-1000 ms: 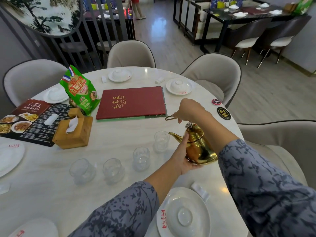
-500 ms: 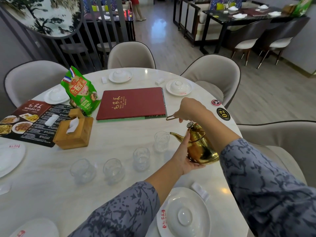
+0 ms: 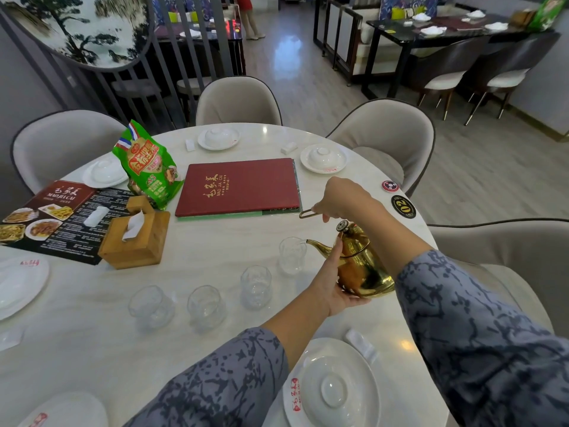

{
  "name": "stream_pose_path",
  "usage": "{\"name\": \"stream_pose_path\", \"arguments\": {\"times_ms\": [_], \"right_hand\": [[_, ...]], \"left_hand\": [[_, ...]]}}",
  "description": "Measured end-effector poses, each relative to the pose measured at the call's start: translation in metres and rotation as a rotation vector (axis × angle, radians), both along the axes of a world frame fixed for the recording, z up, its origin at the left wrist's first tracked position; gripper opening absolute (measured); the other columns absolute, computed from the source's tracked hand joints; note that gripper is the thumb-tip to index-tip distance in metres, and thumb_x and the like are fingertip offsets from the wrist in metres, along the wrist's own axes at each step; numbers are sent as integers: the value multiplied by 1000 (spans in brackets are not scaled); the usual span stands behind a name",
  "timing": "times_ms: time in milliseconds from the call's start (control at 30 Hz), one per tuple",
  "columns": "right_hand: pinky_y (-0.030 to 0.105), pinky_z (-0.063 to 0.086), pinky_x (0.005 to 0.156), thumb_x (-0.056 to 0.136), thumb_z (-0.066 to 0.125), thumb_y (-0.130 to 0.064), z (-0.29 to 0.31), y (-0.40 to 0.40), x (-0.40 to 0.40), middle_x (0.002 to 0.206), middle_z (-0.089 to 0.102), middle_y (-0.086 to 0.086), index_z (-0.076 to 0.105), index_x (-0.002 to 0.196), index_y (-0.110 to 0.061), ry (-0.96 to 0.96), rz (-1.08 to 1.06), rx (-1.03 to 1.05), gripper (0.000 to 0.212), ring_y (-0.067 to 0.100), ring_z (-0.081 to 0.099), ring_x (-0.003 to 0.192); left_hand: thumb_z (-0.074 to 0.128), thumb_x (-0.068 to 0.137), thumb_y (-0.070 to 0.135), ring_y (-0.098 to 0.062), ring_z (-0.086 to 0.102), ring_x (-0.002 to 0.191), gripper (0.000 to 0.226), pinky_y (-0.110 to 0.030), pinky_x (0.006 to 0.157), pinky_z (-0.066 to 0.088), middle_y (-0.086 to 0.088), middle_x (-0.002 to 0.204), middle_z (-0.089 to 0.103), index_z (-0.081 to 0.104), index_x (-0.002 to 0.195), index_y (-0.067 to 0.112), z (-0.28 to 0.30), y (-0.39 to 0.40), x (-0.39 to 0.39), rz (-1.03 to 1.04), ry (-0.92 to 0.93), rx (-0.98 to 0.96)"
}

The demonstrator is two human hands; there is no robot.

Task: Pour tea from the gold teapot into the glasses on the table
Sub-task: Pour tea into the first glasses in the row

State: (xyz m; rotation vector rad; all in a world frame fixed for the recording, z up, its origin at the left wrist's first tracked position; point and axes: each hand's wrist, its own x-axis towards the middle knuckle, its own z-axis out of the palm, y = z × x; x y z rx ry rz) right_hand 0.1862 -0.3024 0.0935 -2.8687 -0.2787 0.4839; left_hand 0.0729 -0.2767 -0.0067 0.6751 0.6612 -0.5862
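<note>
The gold teapot [image 3: 365, 263] is tilted to the left, its spout tip right at the rim of the rightmost glass [image 3: 292, 255]. My right hand [image 3: 341, 201] grips the pot's wire handle from above. My left hand [image 3: 331, 288] cups the pot's belly from the near side, thumb up along the spout base. Three more clear glasses stand in a row toward the left: one [image 3: 256, 286], one [image 3: 207, 306] and one [image 3: 151, 306]. I cannot tell whether tea is flowing.
A red menu book [image 3: 238, 186] lies beyond the glasses. A wooden tissue box [image 3: 135, 238], a green snack bag [image 3: 144, 164] and a printed menu sheet [image 3: 49, 217] sit at the left. A plate with an upturned bowl [image 3: 334, 386] is near me. Chairs ring the round table [image 3: 77, 349].
The teapot has tipped slightly further, bringing its spout closer to the rightmost glass's rim. Both hands keep their hold.
</note>
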Motion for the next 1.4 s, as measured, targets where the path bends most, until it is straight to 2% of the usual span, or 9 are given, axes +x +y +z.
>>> {"name": "stream_pose_path", "arguments": {"times_ms": [300, 433, 600, 833, 933, 1000, 1067, 1167, 1400], "right_hand": [[30, 47, 58, 88, 65, -18, -3, -2, -2, 62, 63, -2, 76, 82, -8, -3, -20, 15, 16, 18, 60, 59], [28, 46, 55, 87, 66, -21, -10, -4, -3, 66, 66, -1, 78, 82, -7, 24, -44, 40, 19, 22, 65, 63], [27, 43, 56, 90, 67, -30, -21, -8, -5, 65, 63, -2, 77, 85, -8, 48, -86, 88, 25, 16, 59, 60], [24, 40, 52, 92, 65, -33, -41, -21, -13, 60, 61, -5, 78, 83, -5, 34, -148, 185, 32, 13, 58, 57], [25, 44, 56, 92, 65, -37, -48, -25, -16, 64, 65, -2, 79, 83, -5, 37, -174, 225, 36, 17, 64, 65], [26, 47, 58, 92, 65, -39, -51, -28, -19, 69, 69, 2, 81, 82, -6, 41, -195, 250, 38, 19, 66, 67], [25, 44, 55, 92, 66, -38, -51, -31, -23, 65, 67, 3, 81, 82, -6, 41, -218, 281, 37, 17, 61, 60], [23, 35, 50, 94, 65, -36, -43, -36, -31, 54, 56, -1, 81, 82, -5, 24, -241, 336, 36, 12, 49, 49], [23, 33, 48, 95, 64, -35, -4, -29, -47, 52, 55, -1, 81, 82, -7, -56, -174, 402, 35, 10, 46, 47]], "left_hand": [[72, 74, 64, -43, 43, 135, 86, -60, 107, 43, -16, 150, 40, 35, 141, 26, -3, 0, 0, -6, 24, 24], [73, 74, 63, -41, 45, 133, 82, -58, 107, 44, -16, 147, 43, 37, 137, 24, -9, 3, -1, -13, 24, 29], [73, 76, 60, -40, 47, 131, 79, -56, 103, 47, -16, 144, 46, 39, 136, 22, -18, 6, -4, -24, 39, 37], [75, 78, 54, -37, 52, 125, 67, -54, 105, 47, -15, 125, 56, 45, 127, 19, -33, 13, -5, -54, 52, 88], [82, 69, 56, -37, 54, 123, 84, -54, 103, 49, -14, 132, 57, 46, 134, 18, -39, 14, -5, -62, 60, 156], [88, 54, 59, -38, 55, 124, 101, -55, 102, 50, -14, 136, 57, 47, 137, 20, -45, 16, -3, -69, 55, 222], [91, 39, 63, -38, 56, 123, 116, -56, 100, 51, -13, 136, 58, 46, 138, 22, -53, 16, -1, -80, 53, 262], [91, 28, 67, -37, 54, 123, 129, -57, 95, 54, -11, 138, 55, 42, 139, 25, -61, 19, 3, -71, 34, 316], [88, 24, 73, -36, 56, 121, 132, -55, 88, 57, -9, 138, 54, 41, 139, 27, -32, 32, 1, -46, -48, 359]]}}
